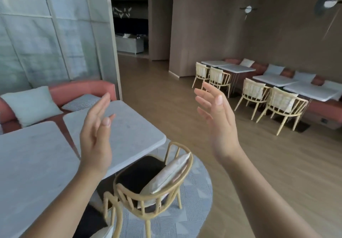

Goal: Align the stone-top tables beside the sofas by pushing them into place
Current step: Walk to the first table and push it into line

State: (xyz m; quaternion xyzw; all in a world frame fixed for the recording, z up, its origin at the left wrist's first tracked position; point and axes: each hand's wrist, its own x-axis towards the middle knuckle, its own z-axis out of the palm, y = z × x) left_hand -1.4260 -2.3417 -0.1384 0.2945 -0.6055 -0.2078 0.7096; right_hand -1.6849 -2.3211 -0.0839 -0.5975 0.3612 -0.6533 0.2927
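**Dining room with wooden floor: both hands raised, open, above two stone-top tables**

A wooden floor [259, 163] runs from a pale panelled screen [46, 34] on the left to a brown wall [277, 24] on the right.

The left hand [96, 132] is lifted in the air with its fingers straight and loosely together, palm turned inward, and it holds nothing. The right hand [218, 119] faces it, fingers spread and relaxed, also holding nothing. Neither hand touches a table.

Below the left hand lie the two grey stone tops. The nearer table [31, 163] fills the lower left. The second table [129, 126] sits just to its right, with one rounded corner pointing toward the open floor. The two tops are not parallel. A wedge-shaped gap separates them, wider at the sofa end and narrowing toward the person, and its near end is hidden behind the left wrist. Both tables run up to a pink sofa [77, 89], which carries a pale cushion [31, 104] and a striped cushion [81, 101].

A cane chair [129, 191] with a dark seat stands at the second table's near edge, a light cushion [170, 173] leaning on its back. The chair stands on a patterned rug [185, 210].

Along the right wall, four white tables [311, 90] with cane chairs [283, 106] stand before a long cushioned bench [323, 108].
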